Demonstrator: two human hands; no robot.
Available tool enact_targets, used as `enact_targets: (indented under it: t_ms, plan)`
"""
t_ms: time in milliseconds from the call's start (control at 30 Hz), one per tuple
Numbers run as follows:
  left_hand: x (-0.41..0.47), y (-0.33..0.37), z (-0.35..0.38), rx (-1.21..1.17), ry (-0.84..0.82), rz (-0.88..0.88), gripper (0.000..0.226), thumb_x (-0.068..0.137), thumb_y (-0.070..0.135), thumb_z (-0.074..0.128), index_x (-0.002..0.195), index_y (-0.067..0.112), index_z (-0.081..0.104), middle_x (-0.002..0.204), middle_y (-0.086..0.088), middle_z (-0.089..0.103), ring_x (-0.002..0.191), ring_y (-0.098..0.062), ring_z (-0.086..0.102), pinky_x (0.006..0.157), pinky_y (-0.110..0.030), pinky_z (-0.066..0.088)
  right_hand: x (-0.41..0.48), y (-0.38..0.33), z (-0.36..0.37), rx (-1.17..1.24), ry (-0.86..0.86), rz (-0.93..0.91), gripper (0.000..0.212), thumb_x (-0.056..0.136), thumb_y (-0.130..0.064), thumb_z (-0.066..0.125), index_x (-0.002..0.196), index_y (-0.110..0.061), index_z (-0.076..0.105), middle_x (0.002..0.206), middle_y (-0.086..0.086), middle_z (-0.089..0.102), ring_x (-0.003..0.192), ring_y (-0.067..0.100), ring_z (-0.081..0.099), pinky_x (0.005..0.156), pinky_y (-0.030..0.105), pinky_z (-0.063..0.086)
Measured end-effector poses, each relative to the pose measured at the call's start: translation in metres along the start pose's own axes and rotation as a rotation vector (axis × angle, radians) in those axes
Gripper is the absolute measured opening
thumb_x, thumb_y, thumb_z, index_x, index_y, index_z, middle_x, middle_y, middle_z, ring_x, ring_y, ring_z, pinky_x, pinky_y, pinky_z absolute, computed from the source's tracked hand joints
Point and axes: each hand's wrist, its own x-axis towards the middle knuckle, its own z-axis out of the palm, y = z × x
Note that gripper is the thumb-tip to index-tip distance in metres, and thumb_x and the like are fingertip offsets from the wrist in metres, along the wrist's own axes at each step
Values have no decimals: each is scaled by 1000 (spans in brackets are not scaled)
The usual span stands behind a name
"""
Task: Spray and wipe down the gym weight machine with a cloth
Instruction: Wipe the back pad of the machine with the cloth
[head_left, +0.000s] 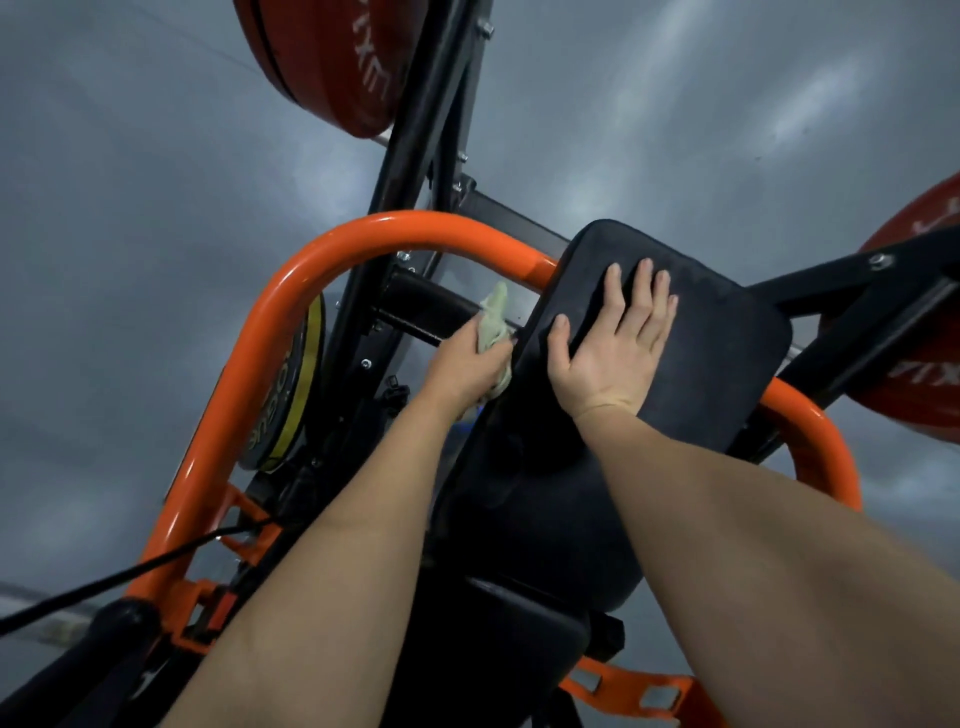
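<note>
Right hand lay flat on the black pad, fingers straight, holding nothing, just bracing it. Left hand was curled round the pale cloth at the pad's left edge, close to the black bar. Best approach, probably: steady the pad, drag the bunched cloth firmly along that edge, then do the orange frame beyond.

"ROGUE" on yellow-rimmed plate
</note>
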Motion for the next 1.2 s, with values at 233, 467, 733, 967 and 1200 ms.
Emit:
enact_targets:
  t_ms: [233,467,733,967,1200]
  plan:
    - [-62,-102,-4,7,-116,-450,32,101,31,50,129,32,65,121,-3,70,108,-22,65,102,-39,49,-1,0,-2,-3,-45,3,75,97,-47,46,155,-2,34,163,27,22,153,44,14,126,56,7]
    - [7,10,14,-180,89,-83,45,87,28,54,131,28,64,111,7,68,102,-14,62,83,-27,46,-1,1,1,-14,-35,1,75,96,-47,47,154,-1,35,162,28,24,152,45,16,126,56,7]
    - [-32,-10,6,54,40,-167,60,101,35,44,158,39,30,135,2,58,124,-23,55,100,-34,41,-1,1,-5,-2,-104,-7,76,96,-49,43,156,-4,32,164,27,20,153,45,12,126,57,6]
    - [-100,-32,6,565,28,-241,54,103,42,41,149,14,37,136,-18,56,119,-40,56,101,-45,45,1,-1,-30,-8,-302,0,78,100,-53,34,160,-6,22,167,25,9,155,43,3,125,57,2]
    - [-142,-37,10,721,-15,-282,54,102,42,45,148,14,40,136,-16,57,116,-36,57,89,-38,46,-53,-5,-83,358,-272,118,48,97,-33,54,138,-8,54,151,18,43,143,34,35,122,49,22]
